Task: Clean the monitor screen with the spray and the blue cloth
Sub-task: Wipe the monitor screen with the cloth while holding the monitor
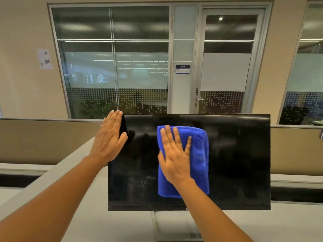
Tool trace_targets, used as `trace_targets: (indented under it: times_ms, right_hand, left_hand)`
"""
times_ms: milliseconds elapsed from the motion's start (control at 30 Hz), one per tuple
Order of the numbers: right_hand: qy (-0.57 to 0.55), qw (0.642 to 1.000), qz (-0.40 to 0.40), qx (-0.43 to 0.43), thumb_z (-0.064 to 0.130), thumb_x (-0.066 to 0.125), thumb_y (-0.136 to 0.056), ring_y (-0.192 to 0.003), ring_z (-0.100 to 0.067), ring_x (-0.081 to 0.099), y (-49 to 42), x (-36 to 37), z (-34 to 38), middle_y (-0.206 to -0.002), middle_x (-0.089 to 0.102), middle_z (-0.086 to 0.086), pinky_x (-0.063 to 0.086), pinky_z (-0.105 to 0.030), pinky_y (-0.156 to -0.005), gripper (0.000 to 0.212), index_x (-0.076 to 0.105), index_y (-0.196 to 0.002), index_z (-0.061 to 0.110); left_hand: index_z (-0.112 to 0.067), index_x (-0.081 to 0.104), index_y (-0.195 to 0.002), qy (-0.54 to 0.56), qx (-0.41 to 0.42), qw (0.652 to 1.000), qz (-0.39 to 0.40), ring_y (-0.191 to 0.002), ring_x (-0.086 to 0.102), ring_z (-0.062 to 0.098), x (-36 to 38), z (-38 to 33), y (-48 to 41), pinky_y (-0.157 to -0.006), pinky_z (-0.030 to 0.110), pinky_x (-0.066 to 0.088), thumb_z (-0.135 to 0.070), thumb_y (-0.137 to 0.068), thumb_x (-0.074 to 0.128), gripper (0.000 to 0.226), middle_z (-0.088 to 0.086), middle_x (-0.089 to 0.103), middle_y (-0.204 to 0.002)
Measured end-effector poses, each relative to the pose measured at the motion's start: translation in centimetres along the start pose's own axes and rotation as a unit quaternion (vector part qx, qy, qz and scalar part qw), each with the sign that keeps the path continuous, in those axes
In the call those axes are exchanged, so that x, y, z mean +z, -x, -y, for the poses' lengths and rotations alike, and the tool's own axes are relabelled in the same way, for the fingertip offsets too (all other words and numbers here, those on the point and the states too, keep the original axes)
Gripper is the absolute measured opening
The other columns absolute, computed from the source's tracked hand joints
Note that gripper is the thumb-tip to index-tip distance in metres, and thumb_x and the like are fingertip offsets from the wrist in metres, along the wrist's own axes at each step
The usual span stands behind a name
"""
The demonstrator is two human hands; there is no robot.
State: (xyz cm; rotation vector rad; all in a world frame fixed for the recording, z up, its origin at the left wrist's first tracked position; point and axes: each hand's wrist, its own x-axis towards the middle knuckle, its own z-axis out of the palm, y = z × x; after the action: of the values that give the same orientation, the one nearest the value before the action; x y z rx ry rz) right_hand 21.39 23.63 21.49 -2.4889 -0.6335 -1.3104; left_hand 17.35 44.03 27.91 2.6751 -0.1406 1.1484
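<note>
Office desk (52,215), right hand (174,158) flat atop blue cloth (199,154), monitor (236,163)

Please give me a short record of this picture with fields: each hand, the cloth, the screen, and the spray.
left hand: flat against the upper left corner of the screen
right hand: flat, presses the blue cloth on the screen
blue cloth: folded, near the screen's middle
screen: dark, pale streaks at lower left
spray: not in view

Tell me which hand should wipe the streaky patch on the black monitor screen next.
Right. The right hand presses the folded blue cloth flat on the black monitor screen beside the streaks; the left hand only braces its top corner.
</note>
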Motion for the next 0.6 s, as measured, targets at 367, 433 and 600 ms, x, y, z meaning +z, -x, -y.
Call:
trace_targets:
  times_ms: [367,433,600]
  right_hand:
    - [0.101,0.970,0.068,-0.213,0.038,0.044,-0.086,-0.141,-0.016,0.005,1.5,2.7,4.0,-0.153,0.010,0.005,0.000,-0.051,-0.111,0.070,0.012,-0.146,0.022]
    - [0.091,0.977,0.057,-0.187,0.035,0.044,-0.084,-0.141,-0.015,0.005,1.5,2.4,2.8,-0.153,0.010,0.006,0.001,-0.051,-0.112,0.070,0.013,-0.146,0.022]
    - [0.055,0.996,0.015,-0.065,0.029,0.037,-0.080,-0.141,-0.014,0.009,1.2,0.6,-0.9,-0.151,0.015,0.007,0.003,-0.051,-0.111,0.068,0.017,-0.145,0.023]
  left_hand:
    - [-0.010,0.012,-0.145,0.006,0.022,1.000,0.004,-0.144,0.005,0.017,0.0,0.8,-0.2,-0.116,0.029,-0.002,-0.034,-0.082,0.026,0.069,0.008,0.014,-0.155]
    - [-0.011,0.011,-0.145,0.003,0.024,1.000,0.008,-0.144,0.005,0.016,-0.1,0.9,-0.3,-0.117,0.029,-0.002,-0.034,-0.082,0.025,0.069,0.007,0.013,-0.155]
    - [-0.012,0.010,-0.145,0.007,0.024,1.000,0.016,-0.144,0.003,0.015,-0.2,1.1,-0.2,-0.117,0.030,-0.003,-0.035,-0.083,0.024,0.068,0.005,0.011,-0.156]
